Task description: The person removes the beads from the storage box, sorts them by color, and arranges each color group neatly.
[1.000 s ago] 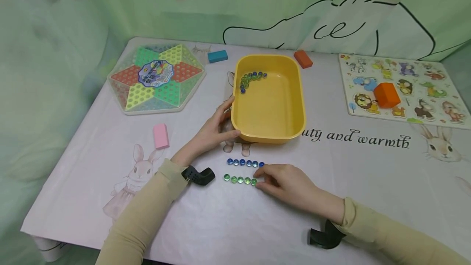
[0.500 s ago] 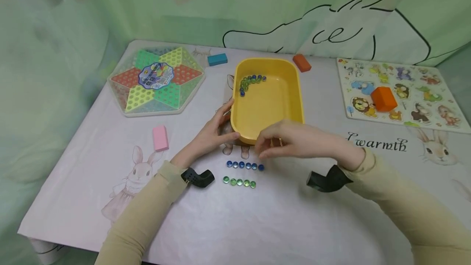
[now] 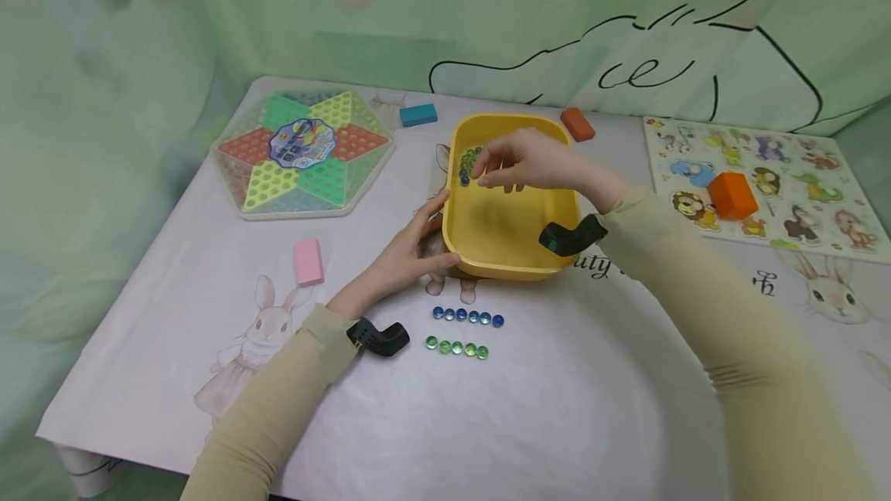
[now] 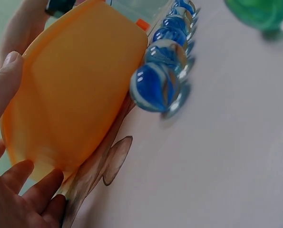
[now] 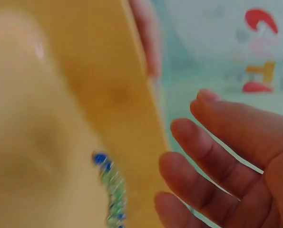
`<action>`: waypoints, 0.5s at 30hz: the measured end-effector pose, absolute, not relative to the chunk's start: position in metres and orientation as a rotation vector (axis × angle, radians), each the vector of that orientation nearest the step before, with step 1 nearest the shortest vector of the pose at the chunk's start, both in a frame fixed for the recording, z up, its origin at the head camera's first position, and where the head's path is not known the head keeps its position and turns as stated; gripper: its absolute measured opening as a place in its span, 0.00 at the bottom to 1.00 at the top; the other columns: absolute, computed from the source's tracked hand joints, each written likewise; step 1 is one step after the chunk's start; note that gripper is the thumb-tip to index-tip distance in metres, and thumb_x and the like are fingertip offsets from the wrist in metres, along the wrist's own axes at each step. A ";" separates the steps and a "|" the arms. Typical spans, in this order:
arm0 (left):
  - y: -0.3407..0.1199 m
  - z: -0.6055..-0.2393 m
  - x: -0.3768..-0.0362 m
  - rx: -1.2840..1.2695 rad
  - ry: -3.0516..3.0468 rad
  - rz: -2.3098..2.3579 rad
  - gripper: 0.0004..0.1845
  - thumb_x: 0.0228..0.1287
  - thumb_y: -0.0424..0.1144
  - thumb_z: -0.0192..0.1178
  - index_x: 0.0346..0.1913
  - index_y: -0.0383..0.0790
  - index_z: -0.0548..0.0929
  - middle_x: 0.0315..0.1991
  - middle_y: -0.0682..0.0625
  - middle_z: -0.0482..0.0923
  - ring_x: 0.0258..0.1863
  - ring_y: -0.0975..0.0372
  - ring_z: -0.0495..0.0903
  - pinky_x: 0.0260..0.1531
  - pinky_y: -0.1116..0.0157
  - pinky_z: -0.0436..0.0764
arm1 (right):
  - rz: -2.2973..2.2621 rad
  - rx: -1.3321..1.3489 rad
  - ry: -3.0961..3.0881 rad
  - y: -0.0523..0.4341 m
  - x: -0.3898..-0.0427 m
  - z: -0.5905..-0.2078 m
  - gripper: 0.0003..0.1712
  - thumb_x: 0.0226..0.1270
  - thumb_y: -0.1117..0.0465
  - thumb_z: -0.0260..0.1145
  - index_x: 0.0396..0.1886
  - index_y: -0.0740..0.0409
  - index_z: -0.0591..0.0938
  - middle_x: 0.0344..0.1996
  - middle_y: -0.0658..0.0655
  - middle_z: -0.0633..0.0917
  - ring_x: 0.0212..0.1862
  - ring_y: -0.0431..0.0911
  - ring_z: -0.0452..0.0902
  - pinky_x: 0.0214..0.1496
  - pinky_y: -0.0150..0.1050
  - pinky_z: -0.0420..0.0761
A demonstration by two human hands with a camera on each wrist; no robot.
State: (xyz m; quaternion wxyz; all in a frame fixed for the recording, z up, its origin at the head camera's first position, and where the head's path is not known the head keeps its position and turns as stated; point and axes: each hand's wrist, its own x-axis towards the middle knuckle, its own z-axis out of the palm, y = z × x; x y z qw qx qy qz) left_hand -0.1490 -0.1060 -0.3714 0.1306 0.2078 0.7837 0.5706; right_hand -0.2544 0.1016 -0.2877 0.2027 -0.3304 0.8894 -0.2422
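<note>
right hand over the marbles in the yellow tub

the yellow tub sits near the middle of the tabletop, with a small cluster of blue and green marbles lying in its far left corner. the right hand hangs over that corner, fingers bent downward towards the cluster. in the right wrist view the fingers look loosely spread with nothing between them, though the picture is blurred, so i cannot tell whether a fingertip touches a marble. the left hand rests against the tub's near left corner, thumb along the front wall and fingers along the left wall; the left wrist view shows the fingers fairly straight and lying flat on the yellow wall rather than wrapped round it.

just in front of the tub, two short rows lie on the tabletop: a row of blue marbles nearer the tub and a row of green marbles nearer the person. they run side by side, close but apart.

a hexagonal game board lies at the far left, with a pink block nearer the person. a teal block and an orange block lie beyond the tub. an animal puzzle board lies at the right, and a larger orange block stands on it.
</note>
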 end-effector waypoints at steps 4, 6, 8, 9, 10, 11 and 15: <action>-0.105 -0.383 -0.155 0.610 2.276 1.661 0.45 0.61 0.33 0.60 0.73 0.43 0.42 0.74 0.43 0.43 0.69 0.51 0.56 0.69 0.51 0.49 | -0.636 -0.856 2.529 0.099 -0.272 -0.302 0.09 0.64 0.60 0.62 0.41 0.59 0.81 0.32 0.61 0.81 0.30 0.49 0.75 0.33 0.35 0.76; -0.106 -0.392 -0.158 0.619 2.282 1.665 0.46 0.61 0.33 0.60 0.74 0.46 0.41 0.74 0.46 0.43 0.69 0.52 0.57 0.69 0.52 0.49 | -0.599 -0.830 2.536 0.096 -0.279 -0.310 0.10 0.65 0.60 0.61 0.42 0.59 0.81 0.33 0.61 0.81 0.31 0.50 0.75 0.32 0.34 0.76; -0.106 -0.401 -0.162 0.624 2.288 1.670 0.46 0.60 0.34 0.60 0.74 0.49 0.41 0.74 0.49 0.43 0.69 0.54 0.57 0.69 0.53 0.50 | -0.549 -0.815 2.543 0.092 -0.284 -0.316 0.11 0.64 0.60 0.61 0.44 0.59 0.81 0.34 0.61 0.81 0.31 0.50 0.75 0.32 0.34 0.75; -0.107 -0.403 -0.162 0.626 2.290 1.674 0.47 0.60 0.35 0.61 0.74 0.51 0.41 0.74 0.50 0.43 0.69 0.55 0.57 0.69 0.53 0.50 | -0.522 -0.807 2.546 0.090 -0.285 -0.319 0.12 0.64 0.60 0.61 0.45 0.59 0.81 0.35 0.60 0.82 0.31 0.50 0.75 0.32 0.34 0.75; -0.107 -0.405 -0.163 0.632 2.296 1.674 0.47 0.60 0.35 0.61 0.74 0.52 0.42 0.74 0.51 0.43 0.69 0.56 0.58 0.69 0.54 0.50 | -0.496 -0.806 2.553 0.088 -0.287 -0.321 0.13 0.64 0.60 0.61 0.46 0.59 0.81 0.35 0.60 0.82 0.31 0.50 0.75 0.33 0.35 0.75; -0.108 -0.406 -0.164 0.638 2.299 1.677 0.47 0.60 0.36 0.61 0.74 0.52 0.42 0.74 0.52 0.43 0.69 0.57 0.58 0.69 0.54 0.50 | -0.471 -0.801 2.559 0.086 -0.288 -0.323 0.13 0.64 0.60 0.61 0.47 0.59 0.80 0.36 0.60 0.82 0.31 0.49 0.75 0.33 0.35 0.75; -0.109 -0.408 -0.164 0.671 2.301 1.691 0.46 0.60 0.39 0.62 0.73 0.54 0.42 0.74 0.50 0.45 0.69 0.57 0.58 0.69 0.54 0.49 | -0.393 -0.787 2.585 0.079 -0.291 -0.328 0.15 0.64 0.60 0.61 0.49 0.58 0.80 0.39 0.59 0.82 0.35 0.48 0.74 0.38 0.38 0.75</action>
